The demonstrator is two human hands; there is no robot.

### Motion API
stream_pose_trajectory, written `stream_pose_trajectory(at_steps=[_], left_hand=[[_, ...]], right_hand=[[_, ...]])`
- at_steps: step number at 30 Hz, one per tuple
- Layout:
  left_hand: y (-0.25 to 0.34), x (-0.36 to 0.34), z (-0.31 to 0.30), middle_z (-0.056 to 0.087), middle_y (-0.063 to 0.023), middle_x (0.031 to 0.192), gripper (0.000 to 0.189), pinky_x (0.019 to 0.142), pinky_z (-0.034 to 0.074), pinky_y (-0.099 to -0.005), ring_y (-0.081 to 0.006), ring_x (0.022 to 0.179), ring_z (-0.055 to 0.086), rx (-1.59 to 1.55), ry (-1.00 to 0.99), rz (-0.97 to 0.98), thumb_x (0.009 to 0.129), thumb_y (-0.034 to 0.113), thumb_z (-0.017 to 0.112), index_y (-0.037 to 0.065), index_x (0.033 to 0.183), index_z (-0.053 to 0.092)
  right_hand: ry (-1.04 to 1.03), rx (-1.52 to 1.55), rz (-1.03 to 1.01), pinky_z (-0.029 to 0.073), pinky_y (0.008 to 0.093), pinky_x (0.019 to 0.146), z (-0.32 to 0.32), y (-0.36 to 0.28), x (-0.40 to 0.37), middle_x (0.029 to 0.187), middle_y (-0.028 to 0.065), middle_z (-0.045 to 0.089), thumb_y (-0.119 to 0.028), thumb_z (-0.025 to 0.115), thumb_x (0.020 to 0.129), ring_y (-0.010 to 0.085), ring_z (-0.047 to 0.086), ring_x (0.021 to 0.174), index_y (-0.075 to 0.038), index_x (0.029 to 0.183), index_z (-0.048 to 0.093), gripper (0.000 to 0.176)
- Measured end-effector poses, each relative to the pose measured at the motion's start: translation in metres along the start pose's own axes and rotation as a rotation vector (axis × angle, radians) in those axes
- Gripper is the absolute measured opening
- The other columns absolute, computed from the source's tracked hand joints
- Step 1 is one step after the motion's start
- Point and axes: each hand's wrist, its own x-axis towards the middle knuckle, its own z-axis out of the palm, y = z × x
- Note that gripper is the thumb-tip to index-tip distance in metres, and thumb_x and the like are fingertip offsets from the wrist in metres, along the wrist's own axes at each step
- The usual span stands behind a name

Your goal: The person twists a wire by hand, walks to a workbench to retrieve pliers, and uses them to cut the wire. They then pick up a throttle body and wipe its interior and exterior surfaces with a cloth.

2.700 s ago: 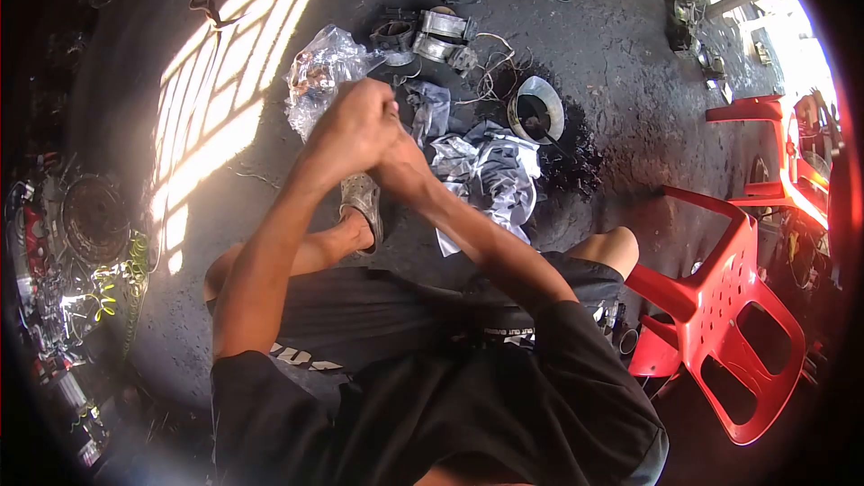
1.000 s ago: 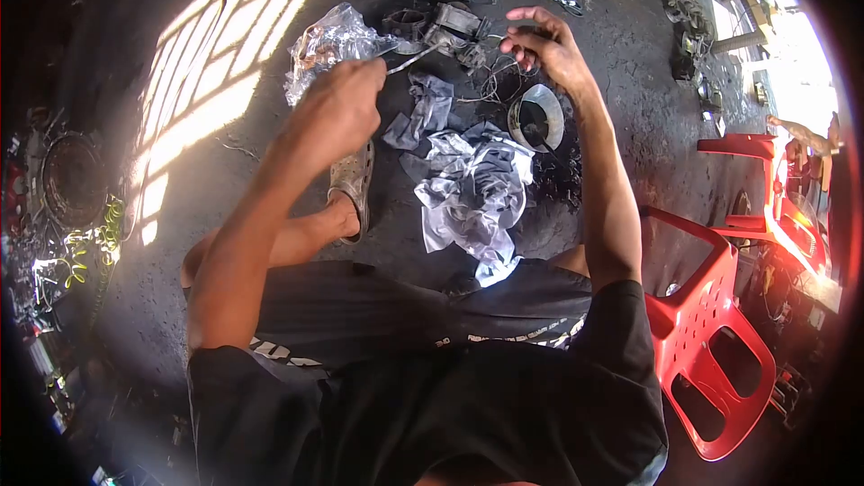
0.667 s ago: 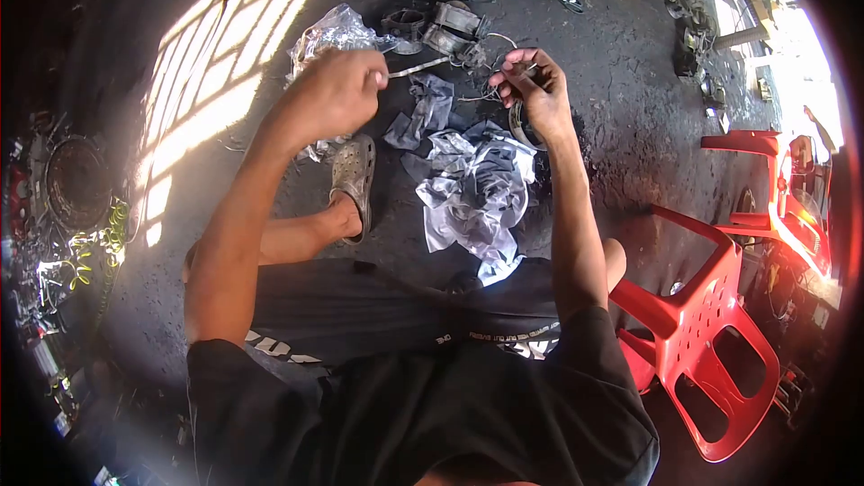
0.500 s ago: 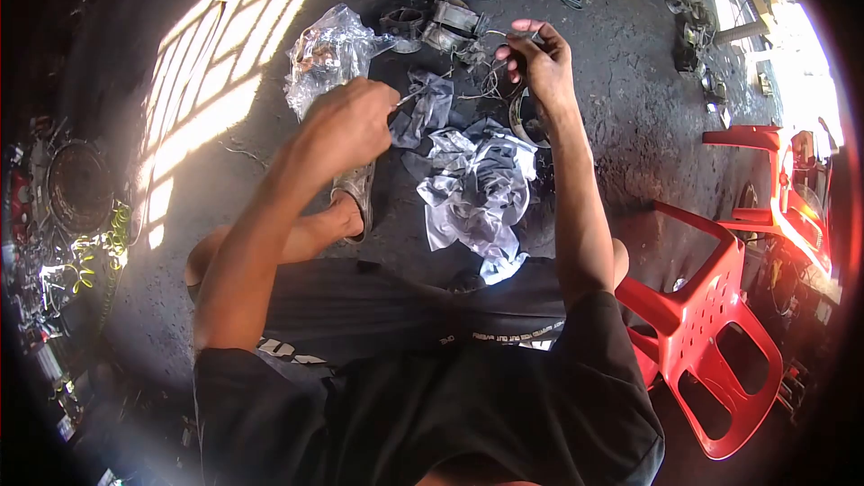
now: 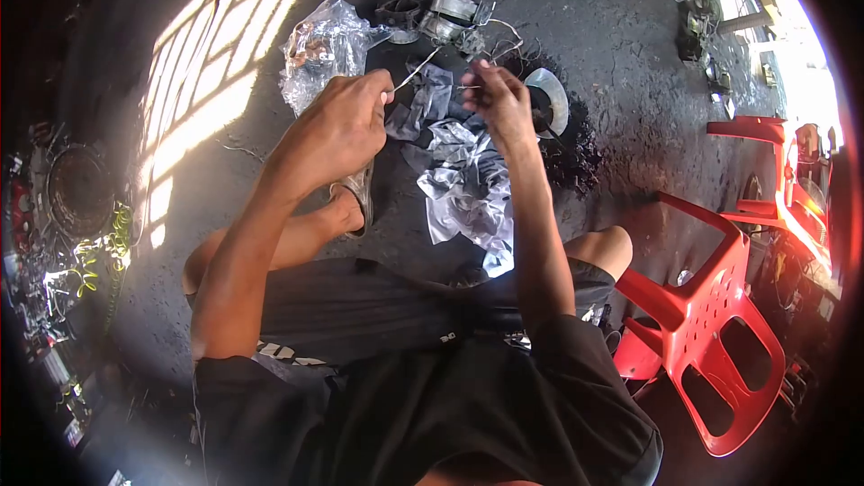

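Harsh barred sunlight upper left, glare at right, fisheye edges dark and warped

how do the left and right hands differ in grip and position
The left hand is fisted around a thin metal tool; the right hand pinches a tiny piece, too small to identify. The left hand is nearer the plastic bag, the right hand nearer the metal dish. Both are bare.

The person squats over the dark floor (image 5: pixel 630 54). The left hand (image 5: pixel 337 130) grips a thin metal rod (image 5: pixel 414 70), its tip pointing towards a cluster of metal parts (image 5: pixel 445 13). Just beside it, the right hand (image 5: pixel 499 108) pinches a short wire (image 5: pixel 466 87) in its fingers. Crumpled grey rags (image 5: pixel 468 184) lie beneath both hands. A clear plastic bag (image 5: pixel 324 36) sits near the left hand, and a red chair (image 5: pixel 720 342) stands by the right knee.
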Motion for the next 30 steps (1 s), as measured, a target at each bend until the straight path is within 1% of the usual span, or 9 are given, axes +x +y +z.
stream_pose_trajectory(at_steps=[2,10,14,16,18,21,23,28,30], left_hand=[[0.002,0.001,-0.001,0.066,-0.0235,0.093,0.019,0.078,0.047,-0.0502,-0.0433,0.092,0.064,0.001,-0.05,0.002,0.102,0.015,0.048,-0.002,0.104,0.056],[-0.009,0.002,0.016,0.067,-0.0221,0.092,0.02,0.075,0.049,-0.0468,-0.0404,0.085,0.065,-0.015,0.01,0.058,0.101,0.015,0.048,-0.002,0.103,0.058],[-0.001,0.002,0.009,0.068,-0.0212,0.092,0.021,0.073,0.049,-0.044,-0.0354,0.081,0.066,0.026,0.094,0.012,0.101,0.014,0.05,-0.003,0.102,0.062],[0.002,0.002,0.006,0.068,-0.0212,0.092,0.02,0.073,0.05,-0.043,-0.0341,0.081,0.067,0.026,0.103,0.037,0.101,0.014,0.051,-0.003,0.103,0.063],[0.005,0.003,0.002,0.068,-0.0212,0.092,0.02,0.073,0.05,-0.042,-0.0329,0.081,0.067,0.022,0.11,0.069,0.1,0.013,0.052,-0.003,0.103,0.064],[0.001,0.01,-0.001,0.068,-0.0196,0.095,0.012,0.087,0.049,-0.0479,-0.041,0.095,0.063,-0.088,-0.043,-0.076,0.094,0.009,0.054,0.002,0.098,0.062],[-0.019,0.013,0.007,0.067,-0.0219,0.096,0.014,0.087,0.048,-0.0485,-0.0424,0.096,0.062,-0.042,0.084,0.047,0.093,0.007,0.053,0.0,0.097,0.064],[-0.033,0.026,0.005,0.066,-0.0263,0.096,0.015,0.089,0.048,-0.0501,-0.0432,0.097,0.062,0.129,0.083,-0.041,0.089,0.003,0.053,-0.005,0.097,0.062],[-0.053,0.035,0.019,0.065,-0.0278,0.096,0.016,0.089,0.048,-0.0491,-0.0425,0.098,0.062,0.222,0.315,0.116,0.085,0.001,0.053,-0.009,0.096,0.061]], right_hand=[[-0.105,-0.002,0.128,0.052,0.0262,0.064,0.01,-0.001,0.001,0.089,0.0042,0.069,-0.028,0.066,0.097,0.0097,0.062,0.071,-0.002,0.104,0.067,0.028],[-0.308,0.208,0.171,0.049,0.0258,0.062,0.019,0.009,0.026,0.085,0.0026,0.068,-0.022,0.059,0.101,0.0091,0.062,0.068,-0.002,0.099,0.067,0.022],[-0.268,-0.22,-0.058,0.049,0.0256,0.062,0.016,0.02,0.034,0.084,0.0053,0.066,-0.012,0.054,0.102,0.0108,0.061,0.068,0.0,0.097,0.062,0.016],[-0.265,-0.413,-0.412,0.047,0.026,0.062,0.006,0.037,0.049,0.083,0.0041,0.067,-0.009,0.056,0.1,0.01,0.059,0.068,0.0,0.097,0.063,0.011],[-0.248,-0.558,-0.388,0.047,0.0273,0.063,-0.007,0.034,0.056,0.079,0.0046,0.067,-0.007,0.059,0.097,0.0099,0.056,0.067,0.001,0.096,0.062,0.009],[-0.218,-0.754,-0.544,0.048,0.0291,0.064,-0.009,0.029,0.067,0.079,0.01,0.069,-0.014,0.065,0.096,0.0111,0.055,0.065,0.003,0.096,0.063,0.018],[-0.209,-0.796,-0.49,0.049,0.0294,0.065,-0.001,0.013,0.06,0.08,0.0106,0.069,-0.017,0.066,0.096,0.012,0.058,0.068,0.003,0.099,0.063,0.02],[-0.005,-0.742,-0.466,0.052,0.0315,0.074,0.002,-0.004,0.034,0.09,0.0122,0.071,-0.028,0.067,0.096,0.0177,0.068,0.082,0.003,0.11,0.064,0.034],[0.021,-0.659,-0.463,0.052,0.031,0.076,-0.012,0.01,0.035,0.091,0.0123,0.071,-0.027,0.067,0.096,0.0162,0.067,0.082,0.004,0.112,0.063,0.035]])
